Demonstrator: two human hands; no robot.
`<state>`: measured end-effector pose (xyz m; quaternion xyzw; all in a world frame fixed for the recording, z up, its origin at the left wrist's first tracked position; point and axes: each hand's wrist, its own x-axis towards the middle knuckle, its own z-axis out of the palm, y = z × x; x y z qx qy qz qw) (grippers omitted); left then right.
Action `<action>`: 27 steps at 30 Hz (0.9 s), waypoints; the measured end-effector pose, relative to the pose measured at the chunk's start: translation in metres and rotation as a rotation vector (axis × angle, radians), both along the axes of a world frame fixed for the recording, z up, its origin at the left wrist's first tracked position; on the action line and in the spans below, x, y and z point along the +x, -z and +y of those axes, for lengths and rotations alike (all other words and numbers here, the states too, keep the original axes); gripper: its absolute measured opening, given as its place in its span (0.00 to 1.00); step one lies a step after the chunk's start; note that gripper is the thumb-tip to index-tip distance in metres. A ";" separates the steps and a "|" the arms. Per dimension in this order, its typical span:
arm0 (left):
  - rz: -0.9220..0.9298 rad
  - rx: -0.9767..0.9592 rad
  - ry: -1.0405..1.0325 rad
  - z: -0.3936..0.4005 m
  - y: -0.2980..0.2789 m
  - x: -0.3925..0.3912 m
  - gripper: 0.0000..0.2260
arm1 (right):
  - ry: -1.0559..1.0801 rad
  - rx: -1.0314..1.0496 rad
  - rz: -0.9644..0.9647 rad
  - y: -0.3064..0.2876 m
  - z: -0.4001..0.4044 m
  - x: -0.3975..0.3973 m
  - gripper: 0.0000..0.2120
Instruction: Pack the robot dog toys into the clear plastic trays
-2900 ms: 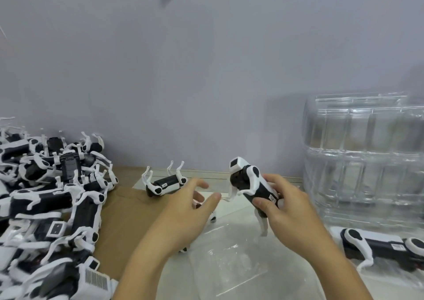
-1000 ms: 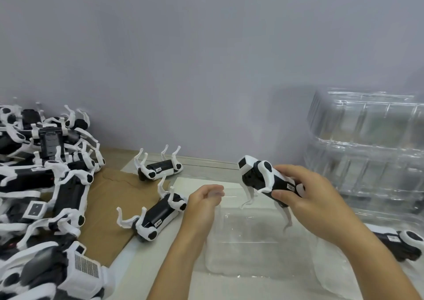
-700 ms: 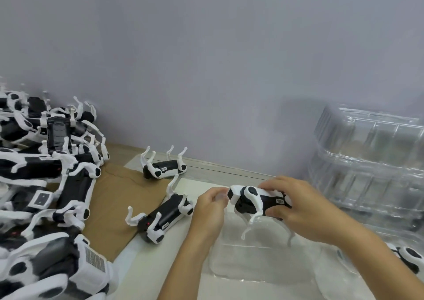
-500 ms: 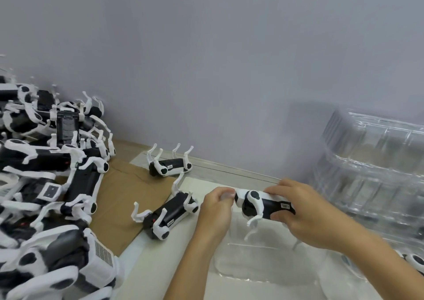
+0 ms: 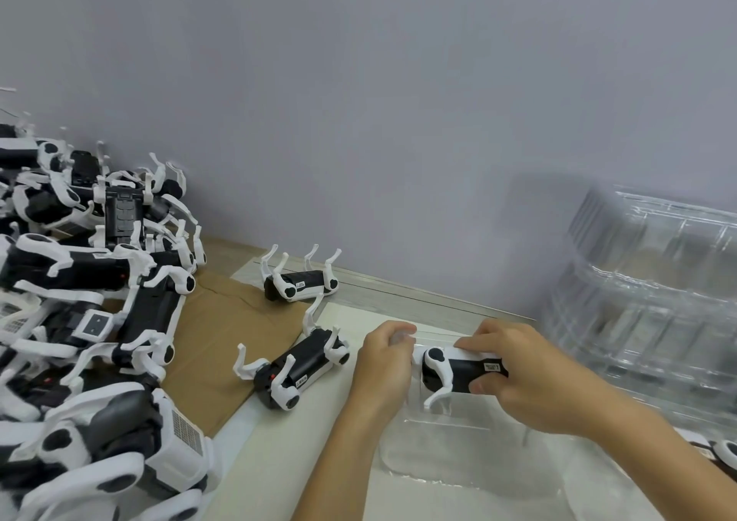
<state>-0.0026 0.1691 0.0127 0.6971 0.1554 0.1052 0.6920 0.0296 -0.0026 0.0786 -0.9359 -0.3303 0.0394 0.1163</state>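
Hands (image 5: 454, 365) apparently seating robot dog (image 5: 458, 373).

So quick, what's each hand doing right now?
Left hand: fingers curled, pinching the clear tray edge.
Right hand: gripping a robot dog toy over the tray.

Two hands (image 5: 385, 365), three separate robot dog toys (image 5: 297, 369), one heap (image 5: 79, 281), one tray stack (image 5: 646, 301).

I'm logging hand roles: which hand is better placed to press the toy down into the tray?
The right hand: it grips the black-and-white robot dog toy over the clear plastic tray. The left hand pinches the tray's edge.
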 end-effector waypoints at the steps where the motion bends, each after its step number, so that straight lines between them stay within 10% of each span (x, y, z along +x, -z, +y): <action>1: 0.002 0.002 -0.003 0.000 0.000 0.000 0.10 | -0.001 0.008 0.003 0.000 0.001 0.001 0.03; 27: -0.018 0.060 -0.064 0.005 0.005 0.000 0.09 | 0.107 0.156 0.000 0.016 0.000 0.006 0.23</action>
